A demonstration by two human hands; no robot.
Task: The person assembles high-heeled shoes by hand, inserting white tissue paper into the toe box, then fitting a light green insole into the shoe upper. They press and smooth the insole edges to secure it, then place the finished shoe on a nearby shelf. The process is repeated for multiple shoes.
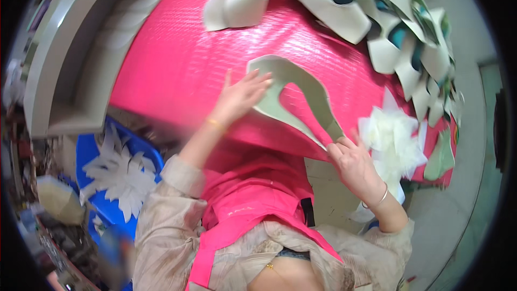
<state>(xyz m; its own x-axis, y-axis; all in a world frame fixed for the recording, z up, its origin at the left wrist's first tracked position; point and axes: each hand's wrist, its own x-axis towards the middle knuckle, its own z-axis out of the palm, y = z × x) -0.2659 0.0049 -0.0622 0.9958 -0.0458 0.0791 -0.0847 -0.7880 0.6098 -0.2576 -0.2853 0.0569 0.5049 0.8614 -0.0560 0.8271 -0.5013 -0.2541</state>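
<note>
A pale green shoe upper (309,87), curved and with a long opening through its middle, is held over the pink tabletop. My right hand (353,164) grips its narrow near end between thumb and fingers. At the wide far end, my left hand (239,97) lies against the left edge with its fingers stretched out and the thumb apart. Several white uppers with teal linings (334,5) are heaped along the far right of the table. Beside my right hand sits a loose stack of thin whitish sheets (396,143).
A pink covering (177,37) spreads over the table. At the left stands a grey curved housing (70,64). Below it, a blue bin (116,205) holds white leaf-shaped scraps (121,175). Another green piece (440,156) lies at the table's right corner.
</note>
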